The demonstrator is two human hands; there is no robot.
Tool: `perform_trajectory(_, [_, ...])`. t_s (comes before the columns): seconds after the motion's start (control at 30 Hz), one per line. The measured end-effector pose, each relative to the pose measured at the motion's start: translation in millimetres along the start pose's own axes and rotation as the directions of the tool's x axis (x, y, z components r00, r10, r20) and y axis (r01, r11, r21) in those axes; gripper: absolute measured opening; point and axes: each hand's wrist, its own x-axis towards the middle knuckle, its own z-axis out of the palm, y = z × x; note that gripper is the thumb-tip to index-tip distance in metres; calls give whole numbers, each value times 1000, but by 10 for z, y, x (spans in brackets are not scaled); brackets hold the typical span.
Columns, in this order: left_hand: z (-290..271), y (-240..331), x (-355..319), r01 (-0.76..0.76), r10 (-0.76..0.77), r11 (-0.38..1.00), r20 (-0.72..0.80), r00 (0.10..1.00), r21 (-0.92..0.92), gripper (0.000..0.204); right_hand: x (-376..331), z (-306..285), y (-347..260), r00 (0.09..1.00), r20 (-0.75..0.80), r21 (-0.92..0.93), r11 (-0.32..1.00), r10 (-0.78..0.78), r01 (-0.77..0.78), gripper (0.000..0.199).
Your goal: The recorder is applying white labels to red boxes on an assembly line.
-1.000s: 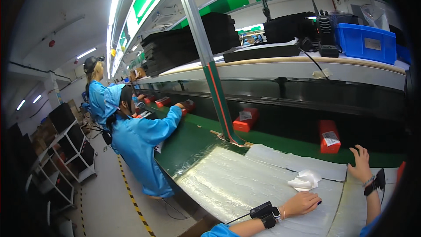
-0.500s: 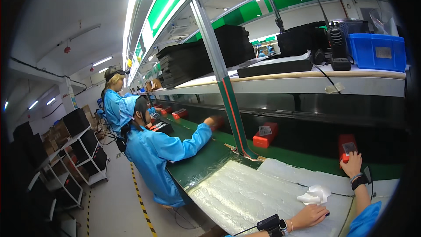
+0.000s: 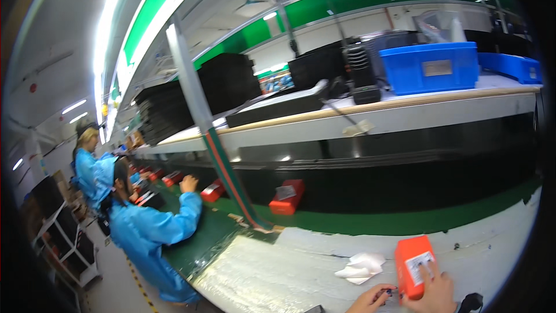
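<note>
**Orange box held at the near edge of the bench**

The long conveyor line (image 3: 370,220) with its green belt runs off to the left, where co-workers in blue coats (image 3: 147,232) reach over it; above it a shelf (image 3: 405,104) carries a blue bin (image 3: 431,66), contents hidden behind its wall, and black cases (image 3: 226,84); a second orange box (image 3: 288,196) rides the belt; on the pale padded mat (image 3: 278,272) lies a white cloth (image 3: 362,266). The step in hand looks like gripping the orange box (image 3: 414,266) upright just over the mat; right hand (image 3: 434,290) clasps its labelled face, fingers spread; left hand (image 3: 370,298) touches its lower corner, curled, pinching or not I cannot tell; a steady two-handed hold seems needed.
</note>
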Motion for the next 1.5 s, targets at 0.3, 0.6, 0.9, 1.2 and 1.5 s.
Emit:
perform_trajectory(0.3, [-34, 142, -18, 73, -73, 997, -47, 996, 2, 27, -413, 214, 287, 916, -60, 61, 914, -397, 401, 58])
perform_trajectory(0.6, [-57, 214, 86, -4, 0, 1000, 130, 992, 24, 14, -223, 220, 635, 845, 80, 359, 806, -528, 470, 27])
perform_trajectory(0.9, [-40, 323, 7, -188, 230, 950, 154, 961, -249, 19, -9, 158, 291, 852, 101, 641, 689, -514, 340, 47])
perform_trajectory(1.2, [-208, 628, -63, 71, -7, 720, 96, 995, -690, 38, 220, 223, 102, 806, -15, 664, 597, -592, 451, 45])
perform_trajectory(1.5, [-959, 519, 386, -219, 202, 976, -438, 876, 12, 20, 356, -227, 667, 941, 13, 899, 417, -338, 138, 24])
